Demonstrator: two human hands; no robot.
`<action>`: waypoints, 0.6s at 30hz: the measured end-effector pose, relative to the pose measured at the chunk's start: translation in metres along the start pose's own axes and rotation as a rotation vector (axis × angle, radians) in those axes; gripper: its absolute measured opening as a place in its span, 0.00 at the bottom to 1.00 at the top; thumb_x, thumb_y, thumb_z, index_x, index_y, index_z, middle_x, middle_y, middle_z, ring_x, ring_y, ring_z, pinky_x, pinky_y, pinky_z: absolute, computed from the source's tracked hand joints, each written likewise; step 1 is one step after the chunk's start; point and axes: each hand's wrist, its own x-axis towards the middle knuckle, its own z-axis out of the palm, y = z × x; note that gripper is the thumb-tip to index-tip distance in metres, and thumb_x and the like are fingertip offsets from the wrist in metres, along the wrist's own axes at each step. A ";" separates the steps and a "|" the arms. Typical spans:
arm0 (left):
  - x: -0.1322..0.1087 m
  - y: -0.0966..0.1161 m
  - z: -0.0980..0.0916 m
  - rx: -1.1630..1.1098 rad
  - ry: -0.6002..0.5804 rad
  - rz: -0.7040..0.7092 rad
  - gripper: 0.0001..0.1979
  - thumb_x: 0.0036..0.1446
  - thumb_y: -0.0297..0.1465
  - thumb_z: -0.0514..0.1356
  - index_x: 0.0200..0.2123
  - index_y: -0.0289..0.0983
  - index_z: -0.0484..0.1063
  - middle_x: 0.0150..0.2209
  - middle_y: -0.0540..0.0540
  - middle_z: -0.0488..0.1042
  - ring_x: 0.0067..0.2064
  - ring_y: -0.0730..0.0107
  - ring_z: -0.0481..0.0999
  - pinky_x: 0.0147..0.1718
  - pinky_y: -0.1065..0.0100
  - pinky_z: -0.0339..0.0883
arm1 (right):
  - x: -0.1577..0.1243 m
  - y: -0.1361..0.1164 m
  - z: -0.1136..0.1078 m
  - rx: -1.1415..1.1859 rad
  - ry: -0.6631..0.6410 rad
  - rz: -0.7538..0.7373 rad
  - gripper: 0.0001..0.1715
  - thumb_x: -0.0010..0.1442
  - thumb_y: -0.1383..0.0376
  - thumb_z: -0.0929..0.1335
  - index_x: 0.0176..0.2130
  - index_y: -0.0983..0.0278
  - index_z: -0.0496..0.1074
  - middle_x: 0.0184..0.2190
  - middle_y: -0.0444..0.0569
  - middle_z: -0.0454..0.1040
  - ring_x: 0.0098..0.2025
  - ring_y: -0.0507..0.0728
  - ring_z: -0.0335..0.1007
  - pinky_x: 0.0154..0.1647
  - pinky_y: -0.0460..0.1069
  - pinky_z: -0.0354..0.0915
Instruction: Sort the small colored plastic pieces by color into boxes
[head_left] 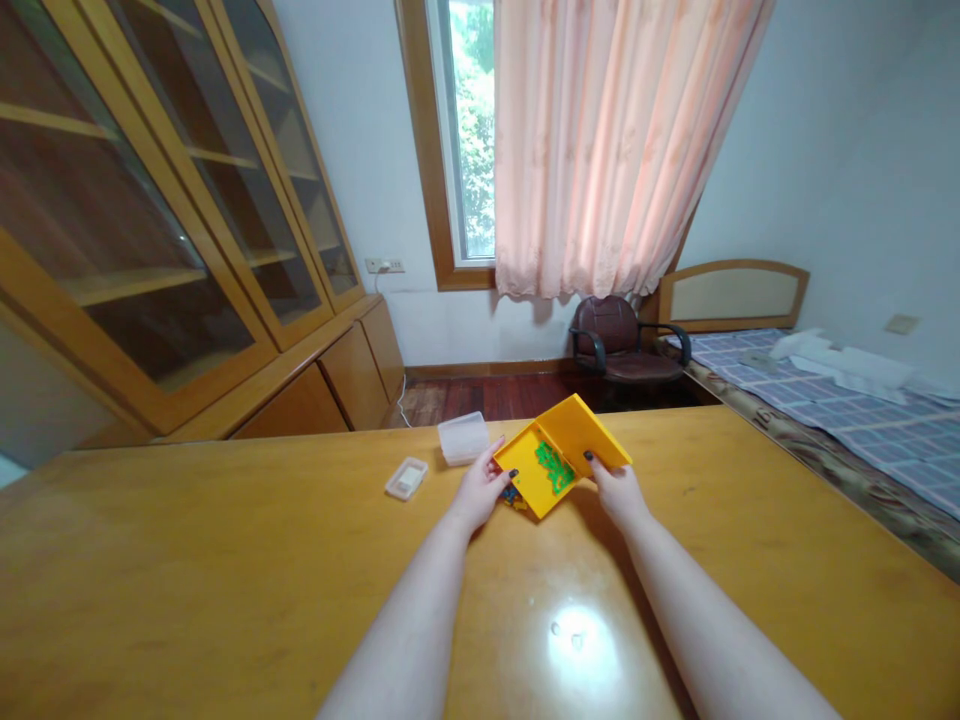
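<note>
A yellow hinged box (536, 487) is held opened and tilted above the table, its lid (581, 437) raised on the right. Small green pieces (555, 468) lie inside along the hinge side; their exact shape is too small to tell. My left hand (481, 490) grips the box's left edge, thumb on the inside. On the right, my right hand (615, 488) pinches the lid's lower edge with its thumb on the face. Partly hidden beneath the box, several small blue and yellow pieces (513, 497) rest on the table.
Behind my left hand stands a clear plastic container (463, 438), with a shallow translucent lid or tray (406, 479) left of it holding a small white item. The wooden table (225, 570) ends at its far edge before a brown chair (619, 340). A bed (847, 390) is at right.
</note>
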 end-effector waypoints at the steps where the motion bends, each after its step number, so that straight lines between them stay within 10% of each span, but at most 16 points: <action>1: 0.000 0.000 0.000 0.014 0.005 0.019 0.37 0.46 0.32 0.64 0.58 0.36 0.53 0.49 0.38 0.70 0.48 0.60 0.72 0.49 0.56 0.64 | -0.001 0.000 0.001 -0.006 0.016 -0.008 0.26 0.44 0.52 0.71 0.40 0.65 0.73 0.41 0.52 0.76 0.46 0.65 0.70 0.48 0.58 0.66; 18: -0.004 0.010 -0.003 0.421 0.134 0.276 0.26 0.52 0.27 0.57 0.56 0.39 0.59 0.54 0.43 0.66 0.54 0.64 0.66 0.54 0.58 0.60 | 0.002 0.007 0.002 -0.005 -0.083 0.007 0.22 0.41 0.55 0.73 0.34 0.66 0.75 0.34 0.51 0.78 0.37 0.64 0.73 0.43 0.58 0.68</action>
